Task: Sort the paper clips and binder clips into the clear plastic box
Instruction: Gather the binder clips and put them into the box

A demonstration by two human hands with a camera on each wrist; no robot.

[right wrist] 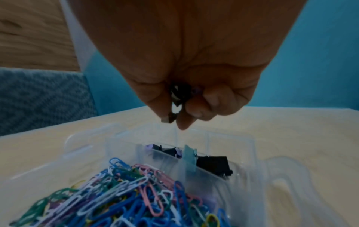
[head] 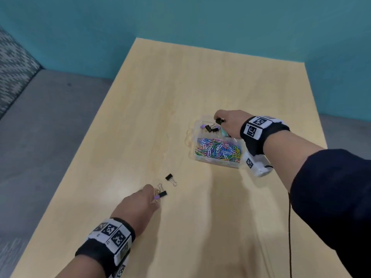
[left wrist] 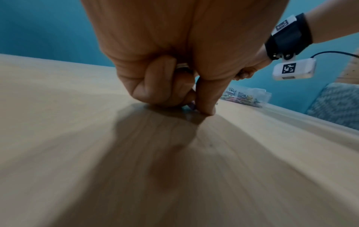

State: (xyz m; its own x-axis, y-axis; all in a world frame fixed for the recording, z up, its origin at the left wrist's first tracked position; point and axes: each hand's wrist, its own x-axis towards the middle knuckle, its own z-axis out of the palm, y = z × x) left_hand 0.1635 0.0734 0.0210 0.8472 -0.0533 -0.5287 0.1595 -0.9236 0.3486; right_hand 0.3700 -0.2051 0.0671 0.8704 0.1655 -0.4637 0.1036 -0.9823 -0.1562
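Note:
A clear plastic box (head: 217, 163) sits right of the table's centre. Coloured paper clips (head: 218, 150) fill its near compartment, and binder clips (head: 209, 128) lie in the far one. My right hand (head: 218, 120) hovers over the far compartment and grips a bunch of black binder clips (right wrist: 178, 95). My left hand (head: 154, 197) is down on the table, pinching a purple binder clip (head: 157, 197) that lies against a black binder clip (head: 163, 194). Another black binder clip (head: 169, 177) lies loose just beyond. In the left wrist view only a sliver of the purple clip (left wrist: 191, 106) shows.
The wooden table (head: 180, 87) meets a teal wall at the back, and its left edge drops to grey floor. A dark cable (head: 290, 227) hangs near the right forearm. A teal binder clip (right wrist: 189, 158) stands at the box divider.

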